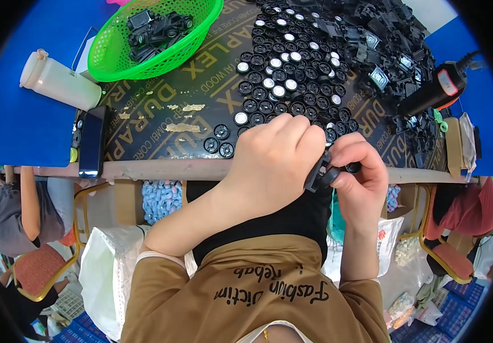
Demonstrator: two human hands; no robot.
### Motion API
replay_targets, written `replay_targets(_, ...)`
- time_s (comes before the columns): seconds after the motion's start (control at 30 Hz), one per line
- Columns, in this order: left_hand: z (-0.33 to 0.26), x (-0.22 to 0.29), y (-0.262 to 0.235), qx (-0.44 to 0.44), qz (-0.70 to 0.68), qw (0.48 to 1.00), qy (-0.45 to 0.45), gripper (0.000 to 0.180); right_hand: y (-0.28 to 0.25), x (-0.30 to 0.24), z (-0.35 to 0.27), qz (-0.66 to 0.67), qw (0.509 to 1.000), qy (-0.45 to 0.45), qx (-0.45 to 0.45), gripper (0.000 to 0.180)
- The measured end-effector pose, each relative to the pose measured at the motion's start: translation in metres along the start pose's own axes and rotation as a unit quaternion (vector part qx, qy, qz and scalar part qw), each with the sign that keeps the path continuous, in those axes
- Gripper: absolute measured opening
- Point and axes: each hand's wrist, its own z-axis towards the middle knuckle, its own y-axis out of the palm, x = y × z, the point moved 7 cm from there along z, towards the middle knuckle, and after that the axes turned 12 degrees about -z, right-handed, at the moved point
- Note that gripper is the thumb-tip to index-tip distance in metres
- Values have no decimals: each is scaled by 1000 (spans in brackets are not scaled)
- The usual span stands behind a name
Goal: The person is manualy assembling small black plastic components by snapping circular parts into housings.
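Near the middle of the frame, the left hand (275,166) and the right hand (361,177) both pinch one small black toy car body (319,174), fingers shut tight on it. About five finished black cars sit in the green basket (198,43) at the upper left. Far too many little black wheels (283,86) to count lie at the top middle, so lots of work looks left.

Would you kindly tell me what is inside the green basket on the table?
The green basket holds a small heap of black plastic toy-car parts. What lies beneath the heap is covered, so I cannot tell how many there are.
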Motion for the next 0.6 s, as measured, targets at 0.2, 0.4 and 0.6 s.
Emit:
replay_targets(0.2, 1, 2, -2, -23, 25, 999, -13, 16, -3, -4, 4, -42, 999, 15, 23, 24)
replay_targets(0.4, 0, 5, 0, -51, -23, 997, -51, 14, -8, -12, 8, -32, 994, -105, 10, 26)
replay_targets(0.6, 2, 7, 6, -72, -46, 994, -65, 15, -11, -19, 10, -73, 989, -127, -12, 28)
